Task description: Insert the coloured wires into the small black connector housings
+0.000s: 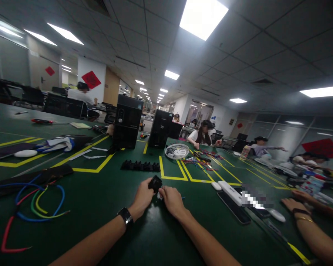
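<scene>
My left hand, with a dark watch on its wrist, is closed on a small black block-shaped part above the green table. Close beside it on the right, my right hand has its fingers pinched together near the part's lower edge. What lies between those fingertips is too small to name; a thin bluish bit shows just past the hand. Behind both hands, a row of black parts rests on the table.
Two black computer towers stand behind. A white basket sits right of them, near scattered wires. Coiled wires lie left. Phones and a white power strip lie right, near another person's hands.
</scene>
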### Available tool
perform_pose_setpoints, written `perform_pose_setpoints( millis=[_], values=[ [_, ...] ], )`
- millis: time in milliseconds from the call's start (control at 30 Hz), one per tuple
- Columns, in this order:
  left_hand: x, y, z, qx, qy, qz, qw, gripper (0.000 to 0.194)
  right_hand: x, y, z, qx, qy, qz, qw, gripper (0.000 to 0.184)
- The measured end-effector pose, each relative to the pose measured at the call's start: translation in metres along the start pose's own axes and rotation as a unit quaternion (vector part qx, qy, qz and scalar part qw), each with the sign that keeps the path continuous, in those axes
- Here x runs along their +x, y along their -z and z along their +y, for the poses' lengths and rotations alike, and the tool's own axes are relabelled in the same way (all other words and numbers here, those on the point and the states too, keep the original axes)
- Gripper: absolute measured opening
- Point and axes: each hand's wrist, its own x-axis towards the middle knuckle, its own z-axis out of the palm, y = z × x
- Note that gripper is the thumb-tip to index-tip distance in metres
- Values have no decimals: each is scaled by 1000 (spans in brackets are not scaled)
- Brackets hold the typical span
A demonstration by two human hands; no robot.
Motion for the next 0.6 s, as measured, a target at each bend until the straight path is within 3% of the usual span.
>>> perform_pose_setpoints(
  millis=[167, 367, 500, 600],
  values=[
    [6, 6, 6, -8, -16, -42, 999, 50, 6, 5, 4, 141, 30, -10, 990, 40],
    [3, 13, 38, -101, -70, -49, 991, 43, 10, 26, -3, 392, 25, -85, 916, 48],
    [-1, 11, 47, -169, -58, -20, 984, 49, 4, 27, -16, 428, 14, -132, 894, 44],
    [1, 7, 43, -206, -40, 19, 978, 53, -2, 24, -26, 398, 45, -137, 906, 36]
  ],
)
